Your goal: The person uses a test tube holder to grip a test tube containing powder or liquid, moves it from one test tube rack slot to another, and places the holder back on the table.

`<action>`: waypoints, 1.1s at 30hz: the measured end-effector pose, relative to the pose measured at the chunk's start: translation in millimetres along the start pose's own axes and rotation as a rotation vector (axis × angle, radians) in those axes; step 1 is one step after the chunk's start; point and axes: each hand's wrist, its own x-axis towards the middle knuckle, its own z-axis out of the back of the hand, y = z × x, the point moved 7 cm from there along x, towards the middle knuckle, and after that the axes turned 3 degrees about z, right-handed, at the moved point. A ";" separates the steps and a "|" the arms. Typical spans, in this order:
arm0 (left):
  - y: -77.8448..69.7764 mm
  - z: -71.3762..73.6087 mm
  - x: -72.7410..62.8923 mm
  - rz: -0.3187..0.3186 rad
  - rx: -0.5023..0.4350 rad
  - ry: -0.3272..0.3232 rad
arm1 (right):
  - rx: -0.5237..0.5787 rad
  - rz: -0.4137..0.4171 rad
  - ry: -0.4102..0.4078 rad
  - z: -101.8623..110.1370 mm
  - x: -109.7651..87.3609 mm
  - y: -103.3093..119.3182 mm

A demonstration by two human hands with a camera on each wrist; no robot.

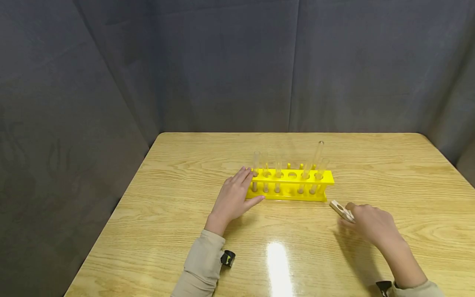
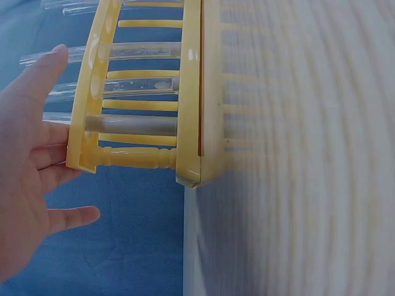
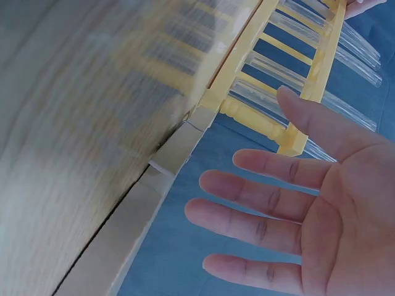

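A yellow test tube rack [image 1: 289,180] stands on the table with several clear test tubes [image 1: 278,165] in its holes. One tube [image 1: 317,153] toward the right leans and rises higher than the others. My left hand [image 1: 233,197] is at the rack's left end, its fingertips touching the upper shelf and its thumb stretched out along the front. A wooden test tube clamp [image 1: 340,209] lies on the table just right of the rack. Over its near end is my right hand [image 1: 371,222]; the right wrist view shows the fingers spread and fairly straight, beside the clamp [image 3: 142,200].
Wood-grain table [image 1: 167,185] extends around the rack on all sides. A dark cloth curtain [image 1: 230,74] hangs behind the table and along its sides. Light glares off the tabletop in front of the rack.
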 end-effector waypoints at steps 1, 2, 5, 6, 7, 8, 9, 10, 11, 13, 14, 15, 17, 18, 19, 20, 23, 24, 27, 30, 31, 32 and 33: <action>0.0 -0.1 0.0 -0.001 0.000 0.001 | 0.000 -0.001 0.000 -0.3 0.0 -0.6; 0.2 -0.3 0.1 -0.001 0.001 0.003 | 0.000 -0.002 -0.001 -0.6 0.0 -1.3; 0.2 -0.4 0.2 0.002 0.003 0.005 | -0.008 -0.006 -0.002 -1.3 0.4 -3.9; 0.2 -0.4 0.3 0.002 0.003 0.005 | -0.012 -0.007 -0.002 -1.6 0.5 -4.4; 0.1 -0.3 0.3 0.001 0.005 0.004 | -0.015 -0.010 0.001 -1.9 0.8 -5.3; 0.0 -0.1 0.4 0.001 0.007 0.002 | -0.017 -0.012 0.003 -2.2 1.2 -6.1; -0.1 -0.1 0.5 0.000 0.008 0.000 | -0.018 -0.015 0.009 -2.6 1.7 -7.2; 0.0 -0.2 0.6 0.000 0.010 -0.002 | -0.017 -0.018 0.015 -3.3 2.0 -8.1; 0.0 -0.4 0.7 -0.001 0.013 -0.002 | -0.017 -0.021 0.022 -3.9 2.3 -9.0; -0.1 -0.7 0.6 -0.004 0.019 -0.003 | -0.014 -0.027 0.036 -5.3 3.0 -11.0; -0.1 -0.7 0.6 -0.004 0.018 -0.004 | -0.014 -0.027 0.040 -5.8 3.2 -11.7; -0.1 -1.0 0.6 -0.004 0.018 -0.003 | -0.013 -0.027 0.043 -6.3 3.3 -12.2; -0.2 -0.9 0.5 -0.003 0.016 -0.001 | -0.014 -0.024 0.046 -7.1 3.5 -13.0; -0.1 -1.0 0.5 -0.002 0.015 0.001 | -0.013 -0.026 0.048 -7.5 3.6 -13.5; -0.2 -1.1 0.5 -0.002 0.014 0.003 | -0.012 -0.025 0.050 -7.8 3.5 -13.9; -0.1 -1.1 0.4 -0.001 0.012 0.005 | -0.012 -0.028 0.055 -8.3 3.5 -14.5; -0.1 -1.3 0.3 -0.002 0.017 0.010 | -0.005 -0.043 0.077 -10.1 3.8 -16.9; -0.1 -1.5 0.3 -0.003 0.018 0.010 | -0.005 -0.047 0.080 -10.4 4.1 -17.6; -0.3 -1.2 0.3 -0.009 0.023 0.004 | -0.005 -0.054 0.091 -11.5 4.7 -19.4; -0.4 -1.0 0.4 -0.015 0.024 -0.004 | -0.015 -0.052 0.092 -11.7 5.2 -20.5; -0.3 -1.0 0.4 -0.015 0.024 -0.005 | -0.018 -0.051 0.093 -11.9 5.2 -20.9; -0.2 -1.0 0.3 -0.016 0.023 -0.006 | -0.018 -0.051 0.095 -12.1 5.3 -21.0; -0.2 -1.1 0.3 -0.017 0.022 -0.007 | -0.019 -0.051 0.097 -12.5 5.2 -21.1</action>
